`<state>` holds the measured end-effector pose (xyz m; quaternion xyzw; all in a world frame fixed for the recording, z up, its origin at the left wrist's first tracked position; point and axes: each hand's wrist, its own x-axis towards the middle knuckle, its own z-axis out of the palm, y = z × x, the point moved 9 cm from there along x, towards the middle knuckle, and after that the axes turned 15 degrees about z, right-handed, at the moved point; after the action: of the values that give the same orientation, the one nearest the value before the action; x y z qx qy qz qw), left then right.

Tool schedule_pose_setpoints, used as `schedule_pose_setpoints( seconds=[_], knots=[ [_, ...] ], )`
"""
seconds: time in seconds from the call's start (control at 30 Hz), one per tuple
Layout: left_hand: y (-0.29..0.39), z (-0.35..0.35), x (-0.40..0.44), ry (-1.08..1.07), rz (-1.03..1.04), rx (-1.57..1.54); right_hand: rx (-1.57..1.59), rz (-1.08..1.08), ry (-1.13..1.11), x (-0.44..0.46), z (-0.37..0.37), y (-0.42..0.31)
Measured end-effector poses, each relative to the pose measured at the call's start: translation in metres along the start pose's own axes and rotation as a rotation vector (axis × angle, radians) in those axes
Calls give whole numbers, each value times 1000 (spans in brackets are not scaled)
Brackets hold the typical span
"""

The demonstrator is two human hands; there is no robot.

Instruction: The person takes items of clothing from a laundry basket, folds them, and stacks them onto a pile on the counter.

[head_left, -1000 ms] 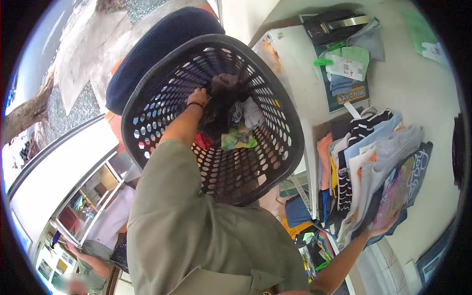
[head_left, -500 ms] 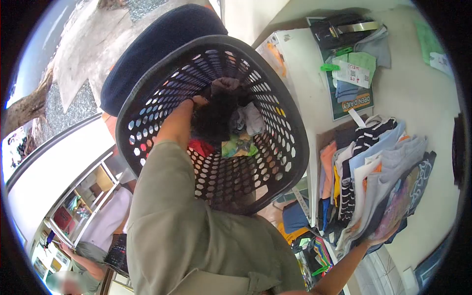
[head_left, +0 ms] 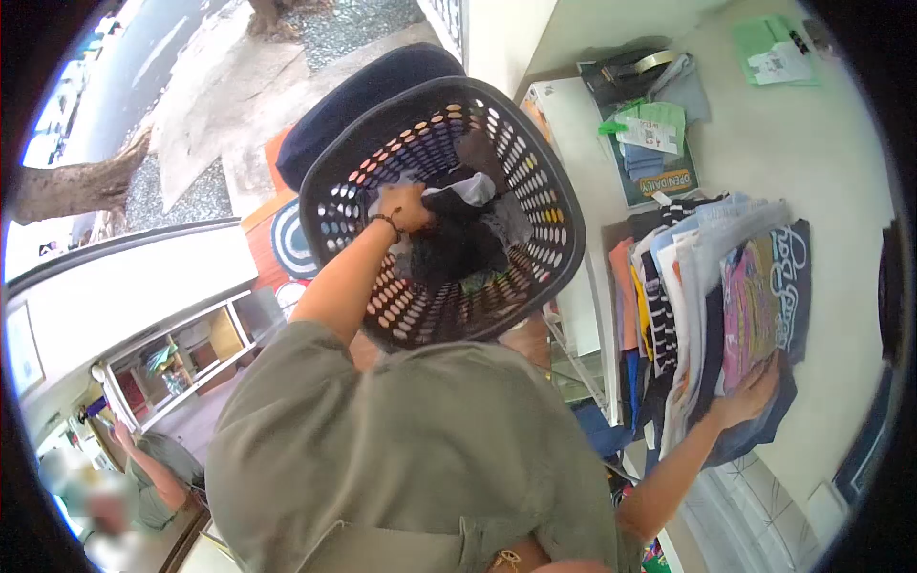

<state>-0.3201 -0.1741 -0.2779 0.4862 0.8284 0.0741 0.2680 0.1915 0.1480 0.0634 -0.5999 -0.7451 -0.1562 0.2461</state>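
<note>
Inside the black perforated basket (head_left: 320, 181), my left hand (head_left: 408, 207) has its fingers closed on clothing. Black garments (head_left: 458, 239) lie beneath and beside it, with a light grey piece (head_left: 470, 190) just to its right. On the right, my right hand (head_left: 748, 393) is wrapped round the lower edge of a thick stack of folded clothes (head_left: 702, 296). A pink printed garment (head_left: 740, 306) and a dark one with white lettering (head_left: 786, 286) lie nearest that hand. Its fingertips are partly hidden.
A dark blue cushioned object (head_left: 368, 100) stands behind the basket. Tagged green items (head_left: 654, 129) and a tape roll (head_left: 655, 61) lie above the stack. At lower left are a shelf unit (head_left: 181, 358) and another person's arm (head_left: 153, 473). A tree trunk (head_left: 76, 189) shows outside.
My left hand has come up from deeper among the clothes, which have shifted and now show differently. The view has moved, and the stack by my right hand appears more upright.
</note>
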Motion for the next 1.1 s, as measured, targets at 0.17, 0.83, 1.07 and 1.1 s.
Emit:
schedule_pose_setpoints(
  seconds=[0.17, 0.83, 1.07, 1.1],
  knots=[
    [55, -108, -63, 380, 172, -54, -62, 141, -21, 0, -8, 0],
    [79, -163, -125, 794, 361, -913, 1247, -407, -610, -120, -3, -345],
    [66, -106, -119, 657, 233, -738, 1030, -818, -249, -151, -39, -336],
    [66, -105, -115, 603, 244, -841, 1045, -784, -187, -144, -45, -331]
  ],
)
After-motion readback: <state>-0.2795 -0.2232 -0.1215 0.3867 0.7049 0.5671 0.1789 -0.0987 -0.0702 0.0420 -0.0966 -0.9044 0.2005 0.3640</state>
